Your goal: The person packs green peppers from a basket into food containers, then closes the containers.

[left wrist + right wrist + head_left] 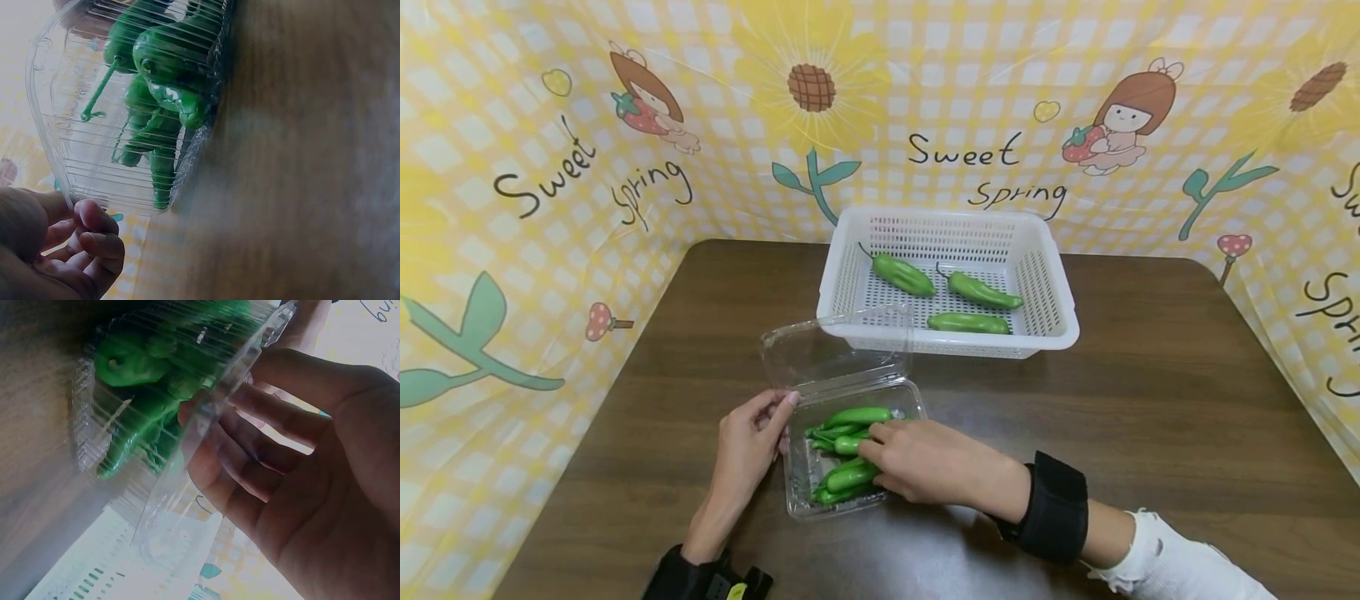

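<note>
We had several peppers in the clear box, three waited in the basket. Our left hand pinched the box edge; our right hand reached in with fingers curled loosely over the peppers, though we could not tell if it gripped one.

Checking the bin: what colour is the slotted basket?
White; the basket shows best in the head view.

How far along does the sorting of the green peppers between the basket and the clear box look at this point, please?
Several peppers lie in the clear box, its lid open. The left hand steadies the box's edge, while the right hand reaches in among the boxed peppers. Three peppers remain in the white basket, and the lid is unclosed.
</note>
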The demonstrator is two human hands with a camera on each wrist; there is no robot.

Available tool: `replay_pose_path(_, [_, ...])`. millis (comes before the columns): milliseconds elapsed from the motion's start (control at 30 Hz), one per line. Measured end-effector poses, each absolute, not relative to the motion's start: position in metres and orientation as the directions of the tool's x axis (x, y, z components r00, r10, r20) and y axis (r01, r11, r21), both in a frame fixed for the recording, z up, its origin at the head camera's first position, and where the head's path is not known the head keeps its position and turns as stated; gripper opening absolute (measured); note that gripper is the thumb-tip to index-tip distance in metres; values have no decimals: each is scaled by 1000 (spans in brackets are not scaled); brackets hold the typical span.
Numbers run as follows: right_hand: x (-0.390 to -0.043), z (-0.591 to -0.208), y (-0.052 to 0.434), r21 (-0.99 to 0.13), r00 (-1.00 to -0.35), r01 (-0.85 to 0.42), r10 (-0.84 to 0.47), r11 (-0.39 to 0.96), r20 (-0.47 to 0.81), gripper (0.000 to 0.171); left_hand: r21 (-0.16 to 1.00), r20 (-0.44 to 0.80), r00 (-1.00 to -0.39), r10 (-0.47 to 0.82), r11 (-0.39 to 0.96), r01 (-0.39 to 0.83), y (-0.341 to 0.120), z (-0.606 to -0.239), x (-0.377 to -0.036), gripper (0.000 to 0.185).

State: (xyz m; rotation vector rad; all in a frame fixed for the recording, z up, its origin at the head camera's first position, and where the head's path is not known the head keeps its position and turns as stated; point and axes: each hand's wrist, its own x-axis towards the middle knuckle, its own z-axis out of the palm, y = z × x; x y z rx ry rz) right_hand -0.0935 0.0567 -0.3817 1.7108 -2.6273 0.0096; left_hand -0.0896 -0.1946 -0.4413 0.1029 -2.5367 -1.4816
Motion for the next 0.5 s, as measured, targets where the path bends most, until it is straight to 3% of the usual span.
replay_pose_path(500, [-98, -369, 67, -46, -429, -903, -902, 427, 51, 19, 863, 150, -976, -158, 503, 51, -194, -441, -90, 22])
